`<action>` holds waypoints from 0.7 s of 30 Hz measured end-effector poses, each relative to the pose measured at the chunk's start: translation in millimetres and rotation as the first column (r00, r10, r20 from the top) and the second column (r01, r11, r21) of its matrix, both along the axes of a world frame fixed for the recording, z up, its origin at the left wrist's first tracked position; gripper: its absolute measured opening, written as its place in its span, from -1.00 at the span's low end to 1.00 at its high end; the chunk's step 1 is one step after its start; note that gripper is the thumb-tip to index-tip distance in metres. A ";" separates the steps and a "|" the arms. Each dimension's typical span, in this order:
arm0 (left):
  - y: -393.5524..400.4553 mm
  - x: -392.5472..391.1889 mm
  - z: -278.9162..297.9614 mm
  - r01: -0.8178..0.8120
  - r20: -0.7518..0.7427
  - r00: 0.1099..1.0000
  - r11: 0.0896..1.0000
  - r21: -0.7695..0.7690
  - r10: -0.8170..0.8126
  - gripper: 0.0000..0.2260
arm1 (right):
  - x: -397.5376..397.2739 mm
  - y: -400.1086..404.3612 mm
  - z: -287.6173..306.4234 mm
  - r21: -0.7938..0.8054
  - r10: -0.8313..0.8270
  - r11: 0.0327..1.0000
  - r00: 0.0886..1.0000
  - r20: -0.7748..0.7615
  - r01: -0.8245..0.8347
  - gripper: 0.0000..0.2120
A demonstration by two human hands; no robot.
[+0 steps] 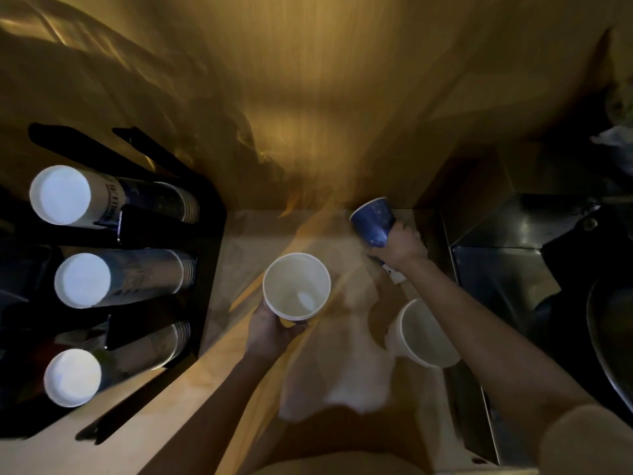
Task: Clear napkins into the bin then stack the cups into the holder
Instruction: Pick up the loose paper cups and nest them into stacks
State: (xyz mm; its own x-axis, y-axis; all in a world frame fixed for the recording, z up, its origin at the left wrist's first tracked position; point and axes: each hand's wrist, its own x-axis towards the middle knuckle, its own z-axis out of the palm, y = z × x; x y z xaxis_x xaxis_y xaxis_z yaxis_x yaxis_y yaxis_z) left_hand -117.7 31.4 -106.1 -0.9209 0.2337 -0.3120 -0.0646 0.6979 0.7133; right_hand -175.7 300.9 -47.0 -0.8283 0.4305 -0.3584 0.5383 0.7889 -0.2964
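Left hand (pixel 270 332) gripped a nested stack of white cups (pixel 296 286), mouth up, over the counter (pixel 239 241). One white cup (pixel 424 334) lay just right of it. Farther back, right hand (pixel 399 245) was closed around a blue cup (pixel 373 219). Black holder (pixel 209 214) at left held three cup stacks.

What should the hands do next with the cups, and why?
Probably bring the blue cup in the right hand over and drop it into the nested white cups held mouth-up by the left hand. Both hands are full, another cup waits on the counter, and the holder takes stacks.
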 end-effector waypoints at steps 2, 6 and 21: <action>0.6 0.1 1.8 0.006 -0.006 1.000 1.000 0.001 -0.006 -0.30 | -3.0 1.5 -3.4 -0.055 -0.044 0.997 0.998 0.043 0.047 -0.28; 1.5 0.5 4.3 0.004 -0.019 1.000 1.000 -0.003 -0.004 -0.31 | -4.9 5.3 5.2 -0.118 -0.031 0.992 0.997 0.070 0.039 -0.37; 3.8 2.9 8.6 -0.021 -0.047 0.999 0.999 0.039 0.022 -0.36 | 45.5 -90.8 127.7 -0.875 -0.312 0.446 0.883 -0.350 -0.190 -0.30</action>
